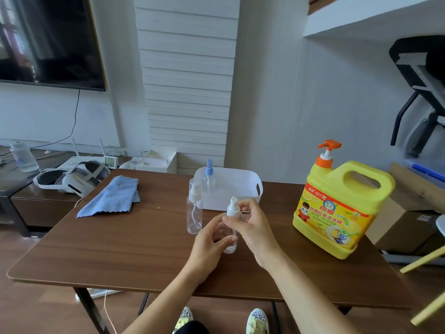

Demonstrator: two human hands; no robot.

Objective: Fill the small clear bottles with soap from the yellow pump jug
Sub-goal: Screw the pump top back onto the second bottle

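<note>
A small clear bottle (pixel 230 247) with a white spray cap (pixel 233 208) stands upright on the brown table (pixel 101 251). My left hand (pixel 212 242) grips its body. My right hand (pixel 252 227) holds the cap and neck with the fingertips. A second clear bottle (pixel 194 210) with a white pump top stands just to the left, untouched. A third bottle with a blue top (pixel 209 177) sits inside the white basket (pixel 245 184). The yellow pump jug (pixel 337 208) with an orange pump stands to the right, an arm's reach from my right hand.
A folded blue cloth (pixel 113 197) lies at the table's back left. A low cabinet on the left carries a white headset (pixel 72 179) and a plastic bottle (pixel 22 156). Cardboard boxes (pixel 409 213) stand behind the jug.
</note>
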